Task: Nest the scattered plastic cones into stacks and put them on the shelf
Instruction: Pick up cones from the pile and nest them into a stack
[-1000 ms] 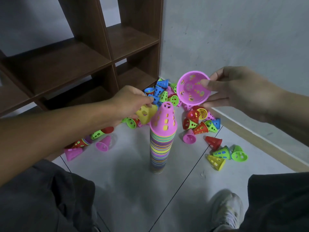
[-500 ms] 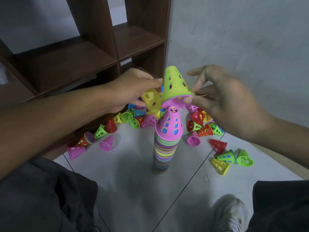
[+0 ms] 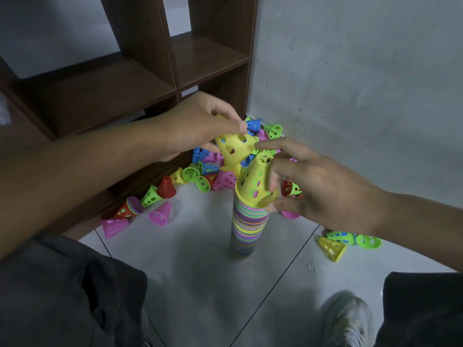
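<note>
Hiding part of the scattered pile of perforated plastic cones (image 3: 208,171) behind both hands; blurring at the grey shoe (image 3: 348,319). Reaching in from the left, left hand (image 3: 190,128) pinching a yellow perforated plastic cone (image 3: 235,146), its grip grasping the rim, tilting it. Curling round the yellow-green perforated cone (image 3: 254,182), right hand (image 3: 323,194) gripping it atop the tall multicoloured nested stack (image 3: 246,231) standing on the grey tiled floor (image 3: 190,259), beside the brown wooden shelf (image 3: 120,81).
</note>
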`<state>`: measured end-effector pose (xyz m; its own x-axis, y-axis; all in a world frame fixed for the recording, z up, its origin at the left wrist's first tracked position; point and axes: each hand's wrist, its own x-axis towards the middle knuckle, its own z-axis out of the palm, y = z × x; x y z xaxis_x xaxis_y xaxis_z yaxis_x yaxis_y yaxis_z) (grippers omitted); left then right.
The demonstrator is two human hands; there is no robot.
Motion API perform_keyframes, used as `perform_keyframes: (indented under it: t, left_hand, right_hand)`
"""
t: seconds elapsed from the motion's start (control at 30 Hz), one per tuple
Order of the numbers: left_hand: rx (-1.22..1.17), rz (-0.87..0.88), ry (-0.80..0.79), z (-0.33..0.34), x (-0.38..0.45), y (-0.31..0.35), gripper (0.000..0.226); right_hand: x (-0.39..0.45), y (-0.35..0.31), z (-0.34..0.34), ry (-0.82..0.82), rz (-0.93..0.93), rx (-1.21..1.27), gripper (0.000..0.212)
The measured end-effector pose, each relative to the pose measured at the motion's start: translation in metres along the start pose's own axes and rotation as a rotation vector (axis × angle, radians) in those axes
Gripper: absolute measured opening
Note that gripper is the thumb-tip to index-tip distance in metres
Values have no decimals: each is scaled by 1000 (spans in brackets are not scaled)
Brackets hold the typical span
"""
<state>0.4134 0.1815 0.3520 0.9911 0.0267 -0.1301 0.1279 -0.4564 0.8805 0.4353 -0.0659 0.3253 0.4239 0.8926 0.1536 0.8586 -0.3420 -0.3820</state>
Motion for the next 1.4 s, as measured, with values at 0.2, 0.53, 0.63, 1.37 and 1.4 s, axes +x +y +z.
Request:
perform_keyframes:
  t: [0.2,0.53,0.63,1.37,1.4]
  left_hand:
    - [50,161,31,-9,-2,6,24]
    - [126,422,2,-1,-16,35,49]
    - [155,439,-36,0,-17,38,51]
    - [493,549,-189,127,9,83,18]
    - [477,545,-204,141,13,83,17]
  right_hand:
    - [0,10,-2,-62,52,-47,25]
    - [-9,57,-16,-94,268,-56,39]
    - [-13,66,-20,-90,330,-67,46]
    - [-96,156,-39,-200,727,-113,51]
    - [-106,164,-39,-204,762,-101,50]
